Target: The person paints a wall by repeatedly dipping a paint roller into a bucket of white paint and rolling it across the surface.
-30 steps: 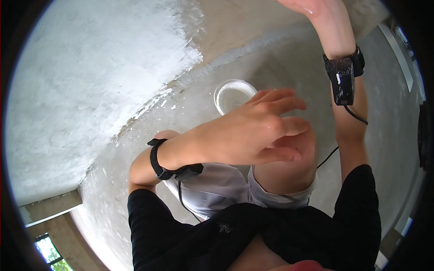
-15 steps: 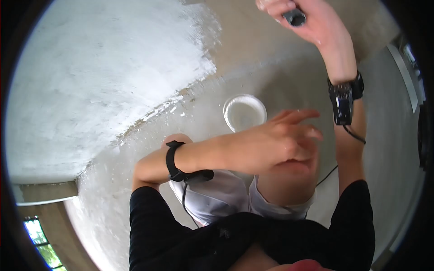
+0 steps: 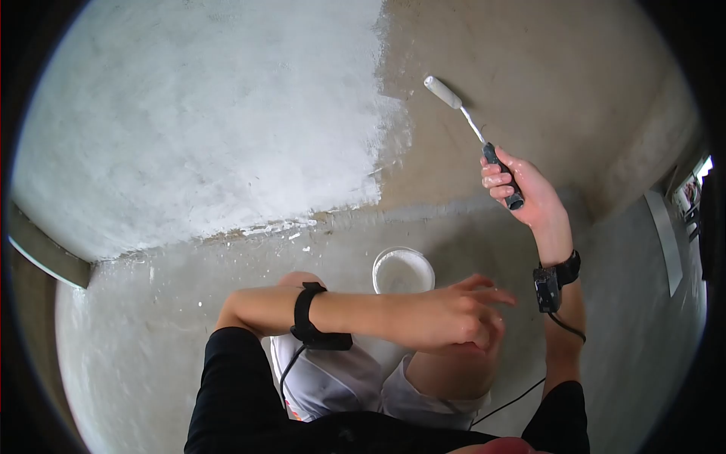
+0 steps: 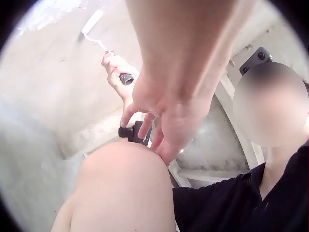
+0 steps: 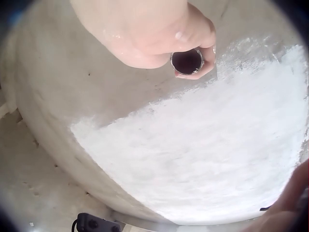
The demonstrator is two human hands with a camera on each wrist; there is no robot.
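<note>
In the head view my right hand grips the dark handle of a small paint roller, its white sleeve up against the bare brown part of the wall. White paint covers the wall to the left. The right wrist view shows the handle's hollow end inside the curled fingers. My left hand hangs over the knee with fingers loosely bent and nothing in them; in the left wrist view its fingertips are by the knee, contact unclear.
A round white bucket stands on the grey floor near the wall's foot, beyond the left forearm. White specks dot the floor along the wall. A cable runs beside the right knee, and a pale strip lies at the far right.
The head view has tilted up towards the wall. The right hand, partly out of frame before, now shows fully with the roller. The left hand has stayed over the knee.
</note>
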